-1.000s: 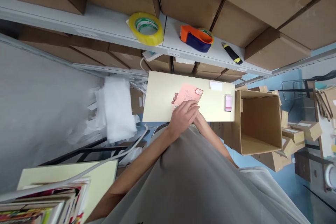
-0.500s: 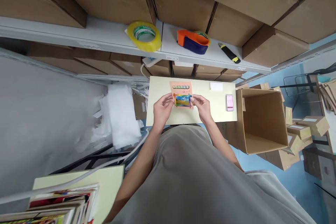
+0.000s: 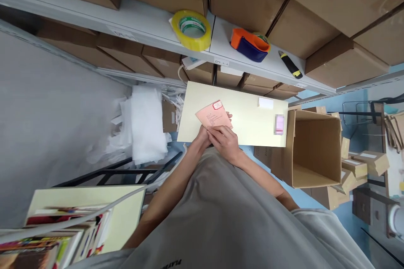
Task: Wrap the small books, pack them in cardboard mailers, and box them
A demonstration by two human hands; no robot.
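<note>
OK so from my end I've got the pink booklet (image 3: 216,113) up over the near part of the pale tabletop (image 3: 252,128), left of the middle, tilted, with its small print and red-outlined mark facing me. The left hand (image 3: 202,138) holds it from underneath, fingertips poking out past its right edge. The right hand (image 3: 225,141) is at the near edge, fingers curled narrow over the booklet; the hands overlap there, so I can't really tell if it's gripping.

Tightest side is near me: the tabletop's edge is right by the wrists, with the grey shirt (image 3: 233,210) just below. Best elbow room is right, where the top runs on to the phone (image 3: 279,125) near the right edge. A white card (image 3: 265,103) is by the far edge, with the shelf (image 3: 142,19) above and beyond. The open carton (image 3: 317,141) is just off the right end, and white foam sheets (image 3: 148,124) are stacked off the left.
</note>
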